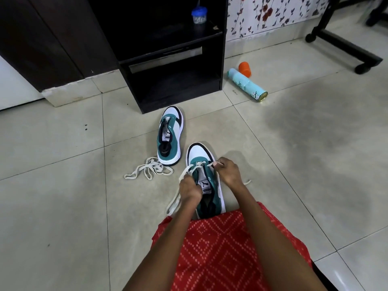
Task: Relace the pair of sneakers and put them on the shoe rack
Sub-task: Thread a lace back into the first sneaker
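Head view: left hand (190, 189), right hand (227, 172) pinch lace (186, 170) atop sneaker (199, 154).

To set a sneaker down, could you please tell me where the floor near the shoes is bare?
Bare tiles lie left of the loose lace and right of the near sneaker, up to the spray can. Crowded: far sneaker, loose lace, and left hand and right hand holding the threaded lace.

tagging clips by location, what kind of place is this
Most likely a room in a home: a tiled floor, floral wallpaper, a dark shelf unit against the wall, and a spray can lying loose on the floor.
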